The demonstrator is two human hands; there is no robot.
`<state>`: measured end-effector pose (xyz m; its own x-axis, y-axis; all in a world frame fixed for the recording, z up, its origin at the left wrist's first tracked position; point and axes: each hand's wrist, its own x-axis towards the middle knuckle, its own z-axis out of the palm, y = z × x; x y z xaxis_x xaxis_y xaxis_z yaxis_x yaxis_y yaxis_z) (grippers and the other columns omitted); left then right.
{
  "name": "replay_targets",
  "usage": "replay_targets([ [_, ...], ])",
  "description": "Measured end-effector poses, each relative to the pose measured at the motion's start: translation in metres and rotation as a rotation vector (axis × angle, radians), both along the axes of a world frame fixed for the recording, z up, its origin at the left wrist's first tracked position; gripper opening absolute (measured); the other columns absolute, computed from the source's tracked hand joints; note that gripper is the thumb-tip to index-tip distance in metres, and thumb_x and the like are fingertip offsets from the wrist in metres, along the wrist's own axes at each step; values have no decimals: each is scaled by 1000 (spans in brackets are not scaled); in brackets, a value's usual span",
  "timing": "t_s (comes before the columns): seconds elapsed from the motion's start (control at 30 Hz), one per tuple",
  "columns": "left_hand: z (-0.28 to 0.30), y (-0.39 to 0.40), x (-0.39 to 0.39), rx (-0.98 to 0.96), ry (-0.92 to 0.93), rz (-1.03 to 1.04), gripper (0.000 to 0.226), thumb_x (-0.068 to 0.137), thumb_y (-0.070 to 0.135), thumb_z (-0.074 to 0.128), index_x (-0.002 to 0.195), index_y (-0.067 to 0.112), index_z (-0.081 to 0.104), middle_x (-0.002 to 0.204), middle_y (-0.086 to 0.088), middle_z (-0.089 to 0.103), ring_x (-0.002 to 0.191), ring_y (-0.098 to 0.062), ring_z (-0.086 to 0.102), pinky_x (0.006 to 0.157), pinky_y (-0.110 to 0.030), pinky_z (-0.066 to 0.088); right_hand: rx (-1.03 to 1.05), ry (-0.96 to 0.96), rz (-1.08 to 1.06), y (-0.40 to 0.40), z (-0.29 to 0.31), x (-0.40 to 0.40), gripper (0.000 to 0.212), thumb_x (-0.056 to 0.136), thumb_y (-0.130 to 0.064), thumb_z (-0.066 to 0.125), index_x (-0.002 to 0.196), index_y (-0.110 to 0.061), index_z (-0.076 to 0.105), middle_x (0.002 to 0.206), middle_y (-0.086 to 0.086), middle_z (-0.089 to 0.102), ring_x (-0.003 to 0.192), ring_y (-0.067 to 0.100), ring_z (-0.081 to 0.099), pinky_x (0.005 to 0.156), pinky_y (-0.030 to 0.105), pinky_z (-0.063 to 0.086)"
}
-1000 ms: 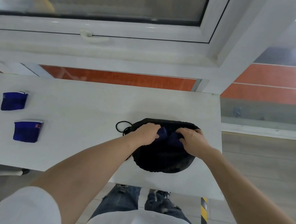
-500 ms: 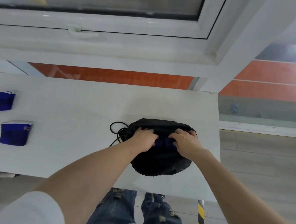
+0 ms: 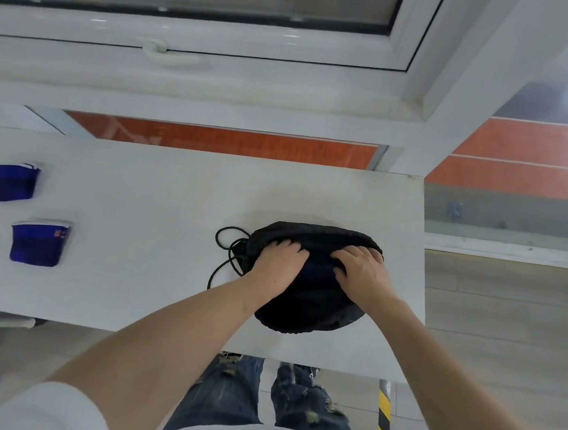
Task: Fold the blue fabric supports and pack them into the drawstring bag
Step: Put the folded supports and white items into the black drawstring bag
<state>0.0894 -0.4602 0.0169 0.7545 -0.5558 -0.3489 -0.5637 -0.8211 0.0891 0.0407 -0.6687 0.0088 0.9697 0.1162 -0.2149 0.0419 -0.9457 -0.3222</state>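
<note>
1. Since a second ago both of my hands have slid deeper over the mouth of the bag, and the blue cloth between them shows less than it did; the cord loops beside the bag have spread out further to the left.
2. Far left on the pale grey tabletop (image 3: 151,186), two folded blue fabric supports wait: the far one (image 3: 11,183) near the left edge, the nearer one (image 3: 38,244) just below and to its right, with white trim and a small red mark at its top corner. They lie apart from each other and well apart from the bag.
3. Next comes the thin black drawstring cord (image 3: 227,248), lying in loose loops on the table against the left side of the bag.
4. My left hand (image 3: 277,267) lies palm down on the left of the opening, fingers curled onto the cloth; whether it pinches the rim or only presses, I cannot tell.
5. Between my hands, a dark blue fabric support (image 3: 319,271) sits in the round black drawstring bag (image 3: 306,311), mostly sunk in.
6. My right hand (image 3: 360,276) presses down on the right, fingers bent over the bag's rim (image 3: 367,241).
7. I judge the task partly done: at least one support is in, two folded ones are left to pack, and the cord is not yet drawn.
</note>
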Motion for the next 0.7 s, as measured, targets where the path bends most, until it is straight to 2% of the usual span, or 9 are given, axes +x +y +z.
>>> replay_targets([
  [0.2,28,9,-25,-166,-66,52,25,101,23,51,123,18,62,118,0,64,109,-22,58,86,-36,49,120,-110,-79,13,33,-14,33,95,-25,65,128,-22,67,125,-3,68,116,25,61,102,43,46],
  [0.4,61,28,-53,-290,-223,141,29,101,27,52,126,16,61,125,-2,61,112,-24,58,91,-41,51,143,-174,-51,33,61,-29,29,97,-27,63,125,-21,67,124,-2,67,114,25,61,94,43,50],
  [0.53,82,55,-58,-293,-341,215,35,99,30,48,130,17,58,127,-3,58,114,-26,57,92,-42,50,109,-223,-68,53,78,-34,30,96,-27,64,125,-18,67,124,1,68,113,27,62,93,45,52],
  [0.7,88,122,-60,-242,-365,308,38,101,35,39,131,20,56,130,-2,56,118,-25,55,93,-39,47,80,-265,-57,101,94,-37,30,99,-29,59,126,-17,64,124,1,67,114,26,61,95,43,52],
])
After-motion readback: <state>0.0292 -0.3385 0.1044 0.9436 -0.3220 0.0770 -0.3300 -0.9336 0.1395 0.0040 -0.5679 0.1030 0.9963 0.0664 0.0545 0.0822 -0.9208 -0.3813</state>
